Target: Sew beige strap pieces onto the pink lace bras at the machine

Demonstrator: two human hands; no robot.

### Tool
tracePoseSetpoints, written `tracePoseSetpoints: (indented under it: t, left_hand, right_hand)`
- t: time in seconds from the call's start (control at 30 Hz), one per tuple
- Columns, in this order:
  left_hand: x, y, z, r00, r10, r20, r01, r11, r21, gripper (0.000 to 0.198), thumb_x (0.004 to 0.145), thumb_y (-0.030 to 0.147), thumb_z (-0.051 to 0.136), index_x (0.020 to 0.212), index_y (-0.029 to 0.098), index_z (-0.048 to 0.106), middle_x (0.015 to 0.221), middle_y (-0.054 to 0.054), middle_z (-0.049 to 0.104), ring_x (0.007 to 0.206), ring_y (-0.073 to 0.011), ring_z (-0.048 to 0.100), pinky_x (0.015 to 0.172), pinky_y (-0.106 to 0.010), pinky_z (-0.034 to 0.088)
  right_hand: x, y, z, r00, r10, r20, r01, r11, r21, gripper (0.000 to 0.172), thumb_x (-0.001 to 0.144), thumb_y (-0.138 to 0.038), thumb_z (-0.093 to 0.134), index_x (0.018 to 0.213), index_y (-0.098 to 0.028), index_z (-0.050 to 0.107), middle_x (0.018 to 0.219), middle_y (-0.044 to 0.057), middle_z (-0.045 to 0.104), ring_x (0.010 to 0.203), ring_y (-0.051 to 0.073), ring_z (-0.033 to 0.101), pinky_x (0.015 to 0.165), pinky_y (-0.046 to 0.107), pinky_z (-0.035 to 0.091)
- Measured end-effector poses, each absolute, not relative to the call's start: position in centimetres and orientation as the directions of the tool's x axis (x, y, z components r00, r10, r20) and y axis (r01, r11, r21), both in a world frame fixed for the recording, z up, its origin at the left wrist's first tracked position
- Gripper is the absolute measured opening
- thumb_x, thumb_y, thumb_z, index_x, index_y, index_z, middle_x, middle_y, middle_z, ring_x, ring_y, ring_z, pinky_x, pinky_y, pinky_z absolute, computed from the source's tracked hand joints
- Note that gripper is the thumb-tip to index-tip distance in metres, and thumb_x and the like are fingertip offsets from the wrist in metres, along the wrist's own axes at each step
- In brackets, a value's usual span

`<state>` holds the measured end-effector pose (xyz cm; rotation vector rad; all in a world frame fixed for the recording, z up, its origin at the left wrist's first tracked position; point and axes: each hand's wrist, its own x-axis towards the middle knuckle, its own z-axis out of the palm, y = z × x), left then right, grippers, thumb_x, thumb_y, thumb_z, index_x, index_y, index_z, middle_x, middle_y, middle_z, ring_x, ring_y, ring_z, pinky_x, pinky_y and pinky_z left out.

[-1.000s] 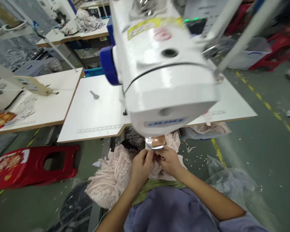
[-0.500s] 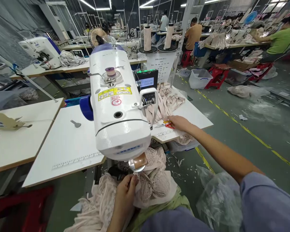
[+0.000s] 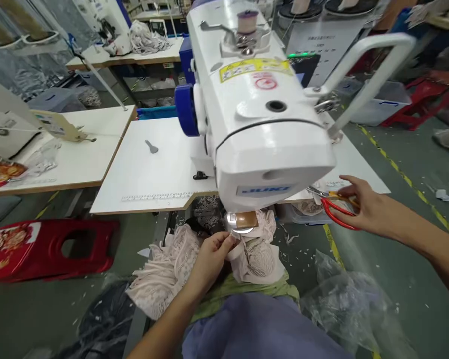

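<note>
A white sewing machine (image 3: 273, 149) with a blue handwheel fills the middle of the head view. Just below its head, my left hand (image 3: 212, 257) pinches a beige bra strap (image 3: 236, 251) close to the metal plate under the needle area. Beige bras (image 3: 262, 259) with gathered cups hang over my lap, and a heap of similar pieces (image 3: 164, 269) lies left of my wrist. Off to the right, my right hand (image 3: 370, 207) is closed around scissors (image 3: 338, 214) with red and yellow handles. Their blades point left toward the machine. The needle itself is hidden.
A white worktable (image 3: 153, 169) with a printed ruler carries a small grey tool (image 3: 151, 146). On the left stand a red stool (image 3: 52, 249) and another machine table (image 3: 93, 149). A clear plastic bag (image 3: 351, 304) lies on the floor at right.
My right hand has taken hold of the scissors and lifted them from the table. My view has moved closer to the machine. My left hand still pinches the fabric beneath it.
</note>
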<state>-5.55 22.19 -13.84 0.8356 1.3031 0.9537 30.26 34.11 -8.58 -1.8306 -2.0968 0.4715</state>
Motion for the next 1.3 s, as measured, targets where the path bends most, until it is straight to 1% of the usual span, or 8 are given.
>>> tracePoseSetpoints:
  t: [0.1,0.23,0.37,0.53,0.63,0.83,1.07,1.3]
  left_hand:
    - [-5.5,22.3,-15.1,0.082,0.9,-0.429,-0.218,0.436,0.873,0.034,0.079,0.049,0.07,0.087,0.016,0.074,0.079,-0.003,0.071,0.069,-0.0149,0.059,0.065,-0.025,0.044]
    - [-5.1,22.3,-15.6,0.093,0.879,-0.467,-0.273,0.473,0.838,0.037,0.075,0.05,0.076,0.086,0.015,0.072,0.077,-0.003,0.07,0.068,-0.0141,0.058,0.064,-0.024,0.044]
    - [-5.2,22.7,-13.9,0.057,0.87,-0.489,-0.248,0.487,0.837,0.047,0.063,0.057,0.082,0.078,0.014,0.07,0.069,-0.001,0.067,0.062,-0.0124,0.055,0.06,-0.023,0.043]
    - [-5.1,23.0,-12.5,0.059,0.849,-0.525,-0.201,0.525,0.827,0.054,0.052,0.063,0.083,0.074,0.015,0.071,0.069,-0.002,0.069,0.063,-0.0146,0.056,0.06,-0.025,0.044]
    - [-4.9,23.1,-12.5,0.074,0.843,-0.534,-0.198,0.537,0.82,0.053,0.053,0.063,0.083,0.073,0.016,0.07,0.068,-0.002,0.068,0.062,-0.0143,0.056,0.06,-0.024,0.043]
    - [-4.9,22.8,-11.6,0.071,0.88,-0.47,-0.099,0.475,0.874,0.044,0.067,0.06,0.074,0.069,0.017,0.068,0.066,-0.002,0.066,0.061,-0.0152,0.055,0.057,-0.025,0.042]
    - [-4.9,22.4,-13.6,0.105,0.886,-0.452,-0.201,0.464,0.863,0.041,0.077,0.055,0.071,0.085,0.015,0.072,0.08,-0.004,0.07,0.07,-0.0154,0.058,0.065,-0.025,0.045]
    - [-4.6,22.8,-12.8,0.075,0.891,-0.448,-0.231,0.453,0.861,0.045,0.065,0.059,0.079,0.077,0.015,0.071,0.07,-0.002,0.069,0.063,-0.015,0.058,0.059,-0.025,0.046]
  right_hand:
    - [32.3,33.7,-10.5,-0.144,0.983,-0.116,0.893,0.078,-0.443,0.092,0.067,-0.062,0.076,0.141,-0.029,0.034,0.103,0.02,0.068,0.074,0.033,0.069,0.058,0.041,0.053]
    - [32.3,35.3,-10.2,-0.095,0.992,-0.088,0.864,0.038,-0.502,0.094,0.069,-0.057,0.076,0.143,-0.024,0.028,0.1,0.013,0.067,0.075,0.025,0.067,0.066,0.038,0.054]
    - [29.5,37.3,-5.2,-0.032,0.999,0.035,0.799,0.047,-0.6,0.073,0.079,-0.047,0.07,0.137,-0.019,0.034,0.093,0.007,0.065,0.076,0.02,0.063,0.068,0.033,0.051]
    - [28.7,38.4,0.3,0.107,0.991,0.078,0.877,-0.057,-0.477,0.053,0.074,-0.028,0.079,0.117,-0.015,0.051,0.095,0.007,0.067,0.078,0.014,0.057,0.075,0.031,0.046]
    - [30.4,39.2,1.5,0.136,0.988,0.078,0.84,-0.073,-0.537,0.04,0.088,-0.032,0.067,0.118,-0.011,0.052,0.102,0.01,0.068,0.074,0.009,0.053,0.071,0.028,0.041]
    - [30.4,37.7,1.6,0.167,0.964,0.207,0.872,-0.046,-0.488,0.043,0.09,-0.041,0.064,0.12,-0.011,0.059,0.107,0.014,0.068,0.077,0.012,0.058,0.07,0.031,0.042]
    - [32.5,37.2,-4.4,0.231,0.972,0.048,0.907,-0.197,-0.372,0.036,0.079,-0.04,0.07,0.107,-0.017,0.061,0.105,0.016,0.07,0.084,0.022,0.061,0.073,0.036,0.044]
    - [31.0,38.7,-1.2,0.201,0.978,0.05,0.909,-0.168,-0.381,0.026,0.087,-0.042,0.062,0.096,-0.017,0.062,0.081,0.008,0.066,0.063,0.014,0.055,0.066,0.031,0.041]
